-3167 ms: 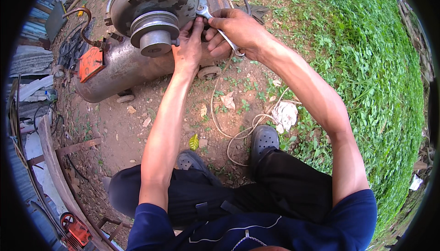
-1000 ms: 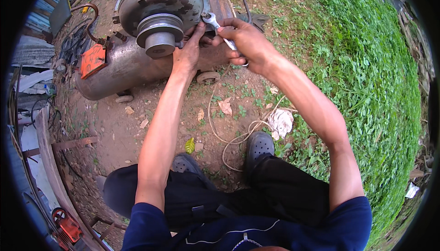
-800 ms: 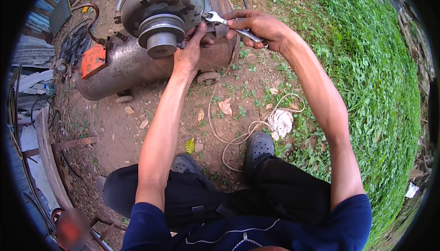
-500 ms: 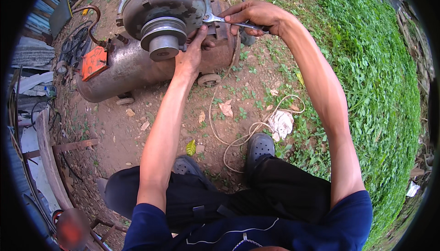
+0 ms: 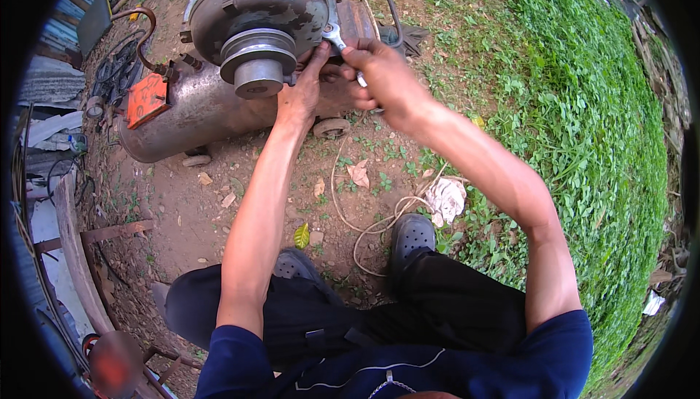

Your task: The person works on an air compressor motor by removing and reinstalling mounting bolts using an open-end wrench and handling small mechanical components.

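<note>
A combination wrench [image 5: 335, 37] sits with one end on a bolt at the right edge of a worn grey electric motor [image 5: 255, 5]. My right hand [image 5: 390, 82] is closed around its shank, and the far end pokes out below the fingers. My left hand [image 5: 301, 96] reaches under the motor's right side, thumb up against the mounting foot just below the wrench's head. Its fingers curl in beneath, and whatever they grip is hidden. A stepped double-groove pulley [image 5: 257, 60] juts from the motor's face, left of my left hand.
Below the motor lies a rusty cylindrical tank [image 5: 219, 111] on small wheels [image 5: 332, 128], with an orange plate [image 5: 148, 100] at its left. A pale cord [image 5: 372, 230] loops over the dirt beside a crumpled white cloth [image 5: 445, 198]. Grass [image 5: 583, 144] covers the right; metal sheets [image 5: 47, 78] stand left.
My right hand has swung toward me and to the left, turning the wrench from nearly level to steeply slanted. My left hand stays at the motor's foot.
</note>
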Tool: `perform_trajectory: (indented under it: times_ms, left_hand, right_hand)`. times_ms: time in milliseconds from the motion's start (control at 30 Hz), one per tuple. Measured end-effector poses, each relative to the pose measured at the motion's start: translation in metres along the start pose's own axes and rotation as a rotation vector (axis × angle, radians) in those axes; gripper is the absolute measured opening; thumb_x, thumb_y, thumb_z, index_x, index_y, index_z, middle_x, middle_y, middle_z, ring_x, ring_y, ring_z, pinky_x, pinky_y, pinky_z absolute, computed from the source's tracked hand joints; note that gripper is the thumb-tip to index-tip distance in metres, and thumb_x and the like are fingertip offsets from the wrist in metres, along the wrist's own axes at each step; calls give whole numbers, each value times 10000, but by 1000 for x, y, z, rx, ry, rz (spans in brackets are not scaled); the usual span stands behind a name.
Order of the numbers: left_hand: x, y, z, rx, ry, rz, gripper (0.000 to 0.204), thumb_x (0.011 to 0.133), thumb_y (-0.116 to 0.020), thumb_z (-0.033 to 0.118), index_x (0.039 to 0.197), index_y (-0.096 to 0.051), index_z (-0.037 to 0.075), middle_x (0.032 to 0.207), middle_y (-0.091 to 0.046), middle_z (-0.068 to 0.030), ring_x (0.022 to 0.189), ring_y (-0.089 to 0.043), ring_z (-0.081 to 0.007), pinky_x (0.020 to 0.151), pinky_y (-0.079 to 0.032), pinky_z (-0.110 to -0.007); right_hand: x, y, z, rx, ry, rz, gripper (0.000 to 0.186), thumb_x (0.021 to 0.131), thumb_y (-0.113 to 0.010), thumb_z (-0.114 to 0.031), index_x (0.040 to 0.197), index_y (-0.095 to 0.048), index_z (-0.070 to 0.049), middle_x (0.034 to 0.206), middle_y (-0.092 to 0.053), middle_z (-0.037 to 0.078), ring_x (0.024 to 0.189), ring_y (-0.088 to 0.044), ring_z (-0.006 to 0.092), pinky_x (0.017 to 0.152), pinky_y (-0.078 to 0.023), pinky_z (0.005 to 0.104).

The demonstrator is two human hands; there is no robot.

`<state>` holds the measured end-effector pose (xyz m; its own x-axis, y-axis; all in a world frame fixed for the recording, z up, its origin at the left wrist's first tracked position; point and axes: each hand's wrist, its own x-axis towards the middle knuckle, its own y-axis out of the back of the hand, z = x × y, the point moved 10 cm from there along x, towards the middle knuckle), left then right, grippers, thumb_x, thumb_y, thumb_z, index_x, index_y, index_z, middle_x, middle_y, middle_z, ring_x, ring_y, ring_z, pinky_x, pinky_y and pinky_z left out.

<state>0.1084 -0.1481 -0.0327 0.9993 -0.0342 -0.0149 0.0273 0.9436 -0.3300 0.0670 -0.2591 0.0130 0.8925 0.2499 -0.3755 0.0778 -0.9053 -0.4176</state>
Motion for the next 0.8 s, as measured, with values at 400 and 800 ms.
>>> perform_trajectory:
  times_ms: [400,800]
  left_hand:
    - [-3,-11,4,-5,11,-9,205,928,-604,247,1003,-655,62,696,-593,18,566,-517,-51,530,-394,-211]
    - [2,2,2,48,-41,39,276,878,-672,270,993,-642,21,844,-668,-73,611,-625,-135,552,-449,-244]
  right_hand:
    - [-5,8,10,-28,-49,-33,146,989,-435,-143,1099,-438,-48,784,-526,19,449,-363,65,379,-286,224]
    - [28,34,-58,-685,-16,-235,297,930,-555,-161,1163,-574,21,702,-601,17,361,-393,26,299,-221,196]
